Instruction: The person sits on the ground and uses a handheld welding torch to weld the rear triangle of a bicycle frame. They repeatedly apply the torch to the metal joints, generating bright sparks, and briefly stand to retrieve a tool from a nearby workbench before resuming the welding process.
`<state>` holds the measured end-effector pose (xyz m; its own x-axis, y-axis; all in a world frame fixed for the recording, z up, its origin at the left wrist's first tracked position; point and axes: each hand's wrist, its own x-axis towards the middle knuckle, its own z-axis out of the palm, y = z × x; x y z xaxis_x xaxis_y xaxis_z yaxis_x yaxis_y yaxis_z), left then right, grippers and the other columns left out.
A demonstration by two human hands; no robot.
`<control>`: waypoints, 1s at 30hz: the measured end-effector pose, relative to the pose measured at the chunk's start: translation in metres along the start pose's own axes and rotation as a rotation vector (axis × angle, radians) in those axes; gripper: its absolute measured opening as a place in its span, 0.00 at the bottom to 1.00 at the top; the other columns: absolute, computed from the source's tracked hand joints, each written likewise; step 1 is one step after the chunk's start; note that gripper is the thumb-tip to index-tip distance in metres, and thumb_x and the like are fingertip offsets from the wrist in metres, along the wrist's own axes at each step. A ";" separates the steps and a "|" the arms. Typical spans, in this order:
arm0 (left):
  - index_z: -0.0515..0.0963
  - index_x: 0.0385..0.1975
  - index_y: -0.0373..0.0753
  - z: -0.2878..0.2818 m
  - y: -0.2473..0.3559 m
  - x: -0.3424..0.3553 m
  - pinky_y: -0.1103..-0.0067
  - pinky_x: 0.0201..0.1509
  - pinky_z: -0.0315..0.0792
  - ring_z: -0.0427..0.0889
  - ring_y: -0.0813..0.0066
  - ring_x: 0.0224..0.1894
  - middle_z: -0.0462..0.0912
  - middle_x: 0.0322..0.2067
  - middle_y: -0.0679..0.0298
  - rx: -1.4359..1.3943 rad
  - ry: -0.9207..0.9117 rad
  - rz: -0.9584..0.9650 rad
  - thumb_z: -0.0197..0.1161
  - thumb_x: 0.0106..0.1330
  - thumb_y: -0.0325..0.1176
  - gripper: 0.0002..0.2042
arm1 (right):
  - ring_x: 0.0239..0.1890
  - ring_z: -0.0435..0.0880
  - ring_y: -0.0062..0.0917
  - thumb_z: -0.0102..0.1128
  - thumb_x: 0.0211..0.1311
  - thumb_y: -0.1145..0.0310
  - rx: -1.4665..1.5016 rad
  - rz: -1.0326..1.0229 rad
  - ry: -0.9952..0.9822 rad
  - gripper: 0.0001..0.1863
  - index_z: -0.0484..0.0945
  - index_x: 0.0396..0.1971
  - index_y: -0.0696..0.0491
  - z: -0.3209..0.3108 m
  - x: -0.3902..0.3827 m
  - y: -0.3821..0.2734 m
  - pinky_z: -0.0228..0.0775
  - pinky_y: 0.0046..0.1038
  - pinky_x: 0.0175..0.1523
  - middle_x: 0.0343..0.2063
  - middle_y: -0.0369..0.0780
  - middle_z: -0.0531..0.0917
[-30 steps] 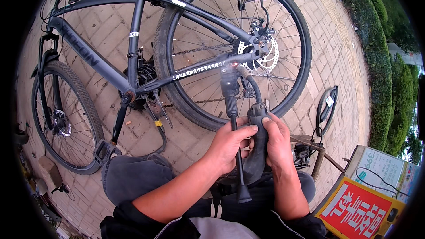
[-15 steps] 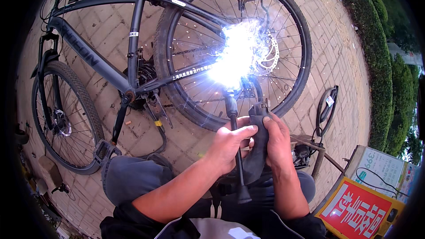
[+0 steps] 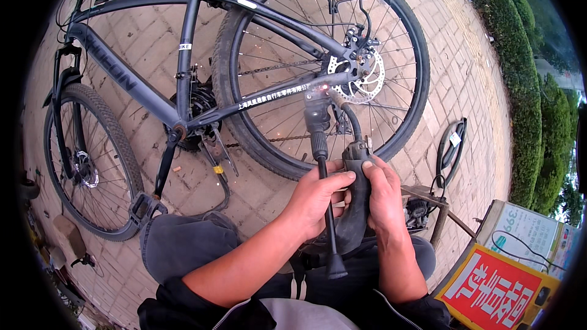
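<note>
My left hand (image 3: 312,201) is closed around the black leg of a bicycle kickstand (image 3: 331,232), thumb reaching to the torch. The stand's bracket (image 3: 316,113) meets the chainstay (image 3: 263,101) near the rear axle. A small red glow (image 3: 324,87) marks that joint, hazed by thin smoke. My right hand (image 3: 384,195) grips the dark handle of a welding torch (image 3: 356,174), thumb on top near its trigger. The torch's curved neck (image 3: 353,117) points up at the glowing spot, beside the brake disc (image 3: 376,82). My left fingertips are partly hidden behind the leg and torch.
The grey bicycle (image 3: 131,88) stands across the view, rear wheel (image 3: 422,55) ahead of me, pedal (image 3: 147,208) beside my left knee. A black cable loop (image 3: 451,150) lies on brick paving at right. A red sign (image 3: 492,287) stands near right. A hedge (image 3: 520,85) lines the far right.
The blinding white-blue arc and its bright smoke have gone out, leaving a red glowing spot. The bracket, torch neck and brake disc now show clearly. Both hands have barely moved.
</note>
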<state>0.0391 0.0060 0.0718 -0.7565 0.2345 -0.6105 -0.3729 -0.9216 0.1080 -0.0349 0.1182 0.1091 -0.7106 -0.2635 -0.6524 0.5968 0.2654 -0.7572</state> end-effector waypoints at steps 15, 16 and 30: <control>0.73 0.47 0.43 0.002 0.002 -0.003 0.82 0.31 0.71 0.76 0.82 0.31 0.78 0.34 0.71 -0.025 0.078 -0.013 0.62 0.62 0.31 0.14 | 0.37 0.78 0.20 0.48 0.66 0.66 -0.025 -0.047 0.025 0.20 0.69 0.52 0.65 0.001 0.003 0.004 0.70 0.21 0.42 0.38 0.40 0.80; 0.73 0.47 0.43 0.002 0.002 -0.003 0.82 0.31 0.71 0.76 0.82 0.31 0.77 0.33 0.72 -0.029 0.067 -0.016 0.62 0.62 0.31 0.13 | 0.36 0.78 0.19 0.48 0.66 0.66 -0.020 -0.064 0.034 0.19 0.70 0.51 0.65 0.002 0.003 0.004 0.70 0.21 0.41 0.37 0.40 0.80; 0.72 0.46 0.40 0.000 0.000 -0.001 0.81 0.31 0.72 0.76 0.81 0.30 0.76 0.31 0.71 -0.033 0.009 -0.008 0.59 0.64 0.32 0.12 | 0.36 0.77 0.18 0.47 0.67 0.68 0.002 -0.009 0.031 0.18 0.69 0.50 0.65 0.000 0.000 0.002 0.69 0.21 0.42 0.36 0.39 0.80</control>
<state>0.0394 0.0057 0.0725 -0.7489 0.2390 -0.6181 -0.3606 -0.9295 0.0774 -0.0337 0.1190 0.1078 -0.7274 -0.2370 -0.6440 0.5908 0.2610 -0.7634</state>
